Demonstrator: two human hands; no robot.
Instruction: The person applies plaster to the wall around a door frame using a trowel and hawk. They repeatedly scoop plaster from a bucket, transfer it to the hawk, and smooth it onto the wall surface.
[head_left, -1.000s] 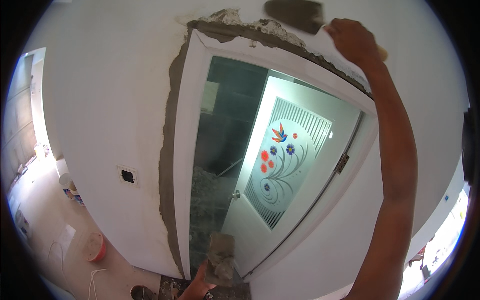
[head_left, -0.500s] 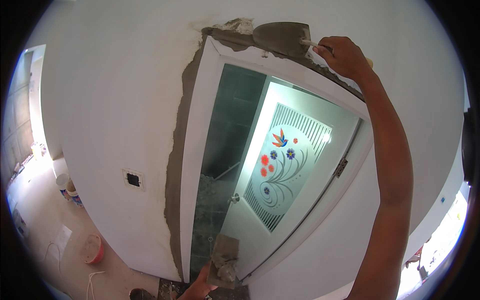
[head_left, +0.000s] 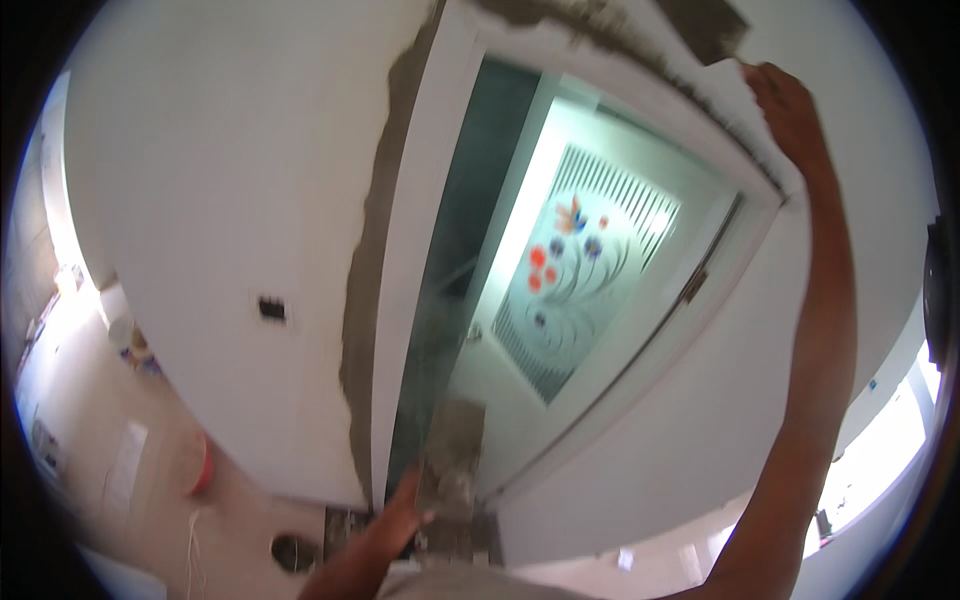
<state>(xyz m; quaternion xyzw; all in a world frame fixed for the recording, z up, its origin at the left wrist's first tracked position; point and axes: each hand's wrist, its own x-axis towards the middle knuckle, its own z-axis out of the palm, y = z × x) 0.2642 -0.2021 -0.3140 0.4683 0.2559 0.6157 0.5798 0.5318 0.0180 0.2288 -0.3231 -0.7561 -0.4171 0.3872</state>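
at the lower centre of the frame, the left hand (head_left: 400, 515) is closed around the edge of a flat rectangular board (head_left: 457, 420), which stands out in front of the door's lower part. a rough lump of grey mortar (head_left: 450, 477) sits on it, blurred. the right hand (head_left: 785, 112), at the upper right on a raised arm, is curled tightly around the handle of a trowel (head_left: 705, 28); its dark blade runs up to the top edge, over the wall beyond the mortar line. whether the blade touches the wall, i cannot tell.

behind the hands, the white door frame (head_left: 424, 270) leans across the middle. a ragged strip of grey mortar (head_left: 373, 275) borders its left side and its top, where the band looks rougher. on the white wall (head_left: 220, 200) to the left is a dark square opening (head_left: 272, 310).

inside the frame stands a white door (head_left: 500, 425), ajar, with a round knob (head_left: 474, 331) and a glass panel (head_left: 590, 290) of flowers and a bird. the gap left of it is dark.

at the lower left, the floor (head_left: 245, 515) carries a red tub (head_left: 204, 470) partly hidden by the wall, a dark round container (head_left: 293, 553) and a thin white cable (head_left: 193, 550).
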